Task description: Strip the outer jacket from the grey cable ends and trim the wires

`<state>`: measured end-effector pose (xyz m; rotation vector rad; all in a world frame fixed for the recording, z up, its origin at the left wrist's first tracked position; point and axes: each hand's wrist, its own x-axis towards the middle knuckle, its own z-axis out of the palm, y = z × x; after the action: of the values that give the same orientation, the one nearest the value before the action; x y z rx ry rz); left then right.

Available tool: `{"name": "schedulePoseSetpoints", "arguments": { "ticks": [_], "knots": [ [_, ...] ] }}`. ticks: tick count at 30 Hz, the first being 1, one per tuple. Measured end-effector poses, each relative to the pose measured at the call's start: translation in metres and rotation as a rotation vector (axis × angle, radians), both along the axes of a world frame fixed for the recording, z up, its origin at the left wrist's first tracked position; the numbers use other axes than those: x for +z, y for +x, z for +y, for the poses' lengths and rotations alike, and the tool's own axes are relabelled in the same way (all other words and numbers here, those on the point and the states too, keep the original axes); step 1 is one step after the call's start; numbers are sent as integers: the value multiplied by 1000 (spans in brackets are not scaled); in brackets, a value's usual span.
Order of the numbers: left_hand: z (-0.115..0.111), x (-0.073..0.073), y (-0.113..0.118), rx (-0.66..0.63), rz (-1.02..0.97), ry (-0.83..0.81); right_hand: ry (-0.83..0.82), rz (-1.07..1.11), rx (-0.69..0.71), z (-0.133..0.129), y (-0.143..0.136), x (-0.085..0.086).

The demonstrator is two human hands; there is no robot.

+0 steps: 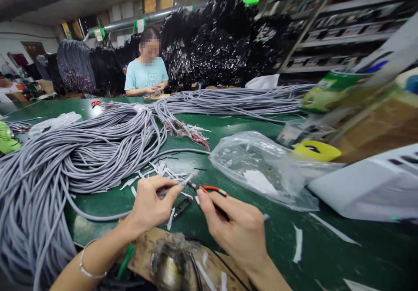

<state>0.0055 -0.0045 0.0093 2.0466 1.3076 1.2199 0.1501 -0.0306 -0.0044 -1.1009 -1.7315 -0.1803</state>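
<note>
Head view, clock positions taken about its centre: the left hand [153, 200] lies at 8 o'clock, its forearm entering from 7 and wearing a thin bracelet [82, 262]; the back of the hand faces up and the wrist is slightly bent. Its fingers are closed in a pinch, thumb against forefinger, on a grey cable [166, 191] whose frayed, silvery end [188, 179] points toward 1 o'clock. The right hand [235, 221] is at 5 o'clock, forearm entering from the same side, knuckles up. Its fingers are curled, thumb and forefinger nearly together about the red-handled cutters [214, 189], found at 6 o'clock. The cutter tips sit just beside the frayed end; contact cannot be confirmed. A dark metal tool [183, 206] lies at 7 o'clock, white scraps [161, 169] at 8, a large grey cable bundle [107, 151] at 9, a clear plastic bag [261, 164] at 4. A person [146, 73] in a light-blue shirt is at 10 o'clock, across the green table [281, 238].
</note>
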Motion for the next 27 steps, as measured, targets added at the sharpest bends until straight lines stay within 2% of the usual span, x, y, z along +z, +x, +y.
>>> {"name": "schedulePoseSetpoints", "arguments": {
  "ticks": [4,12,17,23,25,27],
  "knots": [
    [-5,4,-1,-27,-1,35,-10,-34,-30,4,4,-2],
    [-8,1,0,-55,8,86,-46,-13,16,3,1,-1],
    [-14,3,2,-57,34,156,16,45,86,3,-4,0],
    [2,-7,1,31,148,35,158,-88,398,-10,-25,3],
    [7,-7,-1,13,80,-17,124,-25,305,-10,-24,4],
    [7,-5,-2,-9,-6,-40,31,48,106,-5,-17,3]
  ]
}}
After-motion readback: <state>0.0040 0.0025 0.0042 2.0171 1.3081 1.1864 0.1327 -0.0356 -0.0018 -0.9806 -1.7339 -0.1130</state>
